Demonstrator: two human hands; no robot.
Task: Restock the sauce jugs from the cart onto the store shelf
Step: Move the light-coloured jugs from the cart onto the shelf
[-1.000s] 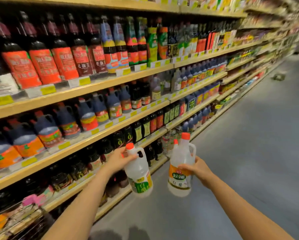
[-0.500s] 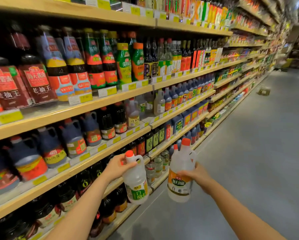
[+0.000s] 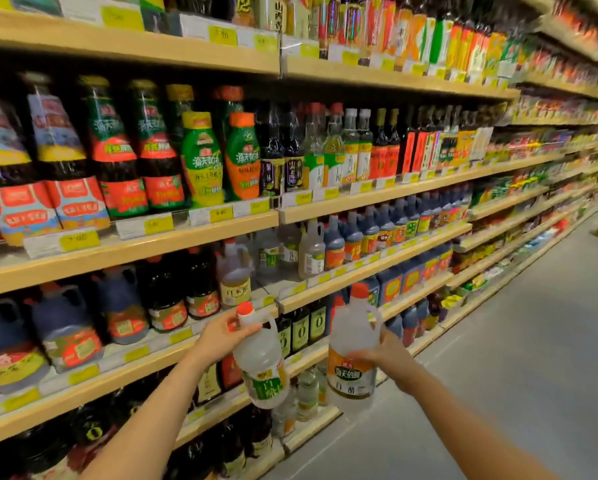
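Both hands out ahead of me at shelf height: left hand (image 3: pixel 221 336) grips the green-label jug (image 3: pixel 262 368) by its neck, tilted; right hand (image 3: pixel 384 355) wraps the orange-label jug (image 3: pixel 354 344), upright. Jugs are clear, red-capped, just off the wooden shelf (image 3: pixel 325 292) edge.

Clear glossy plastic jugs (image 3: pixel 262 358) with paper labels; pale matt wood shelf (image 3: pixel 359 199); smooth grey floor (image 3: pixel 533 358).

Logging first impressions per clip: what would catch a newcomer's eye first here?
Two clear jugs held up mid-aisle: the left hand grips the green-labelled jug by its neck, the right hand holds the orange-labelled jug. Behind them, the wooden shelves run packed with dark sauce bottles.
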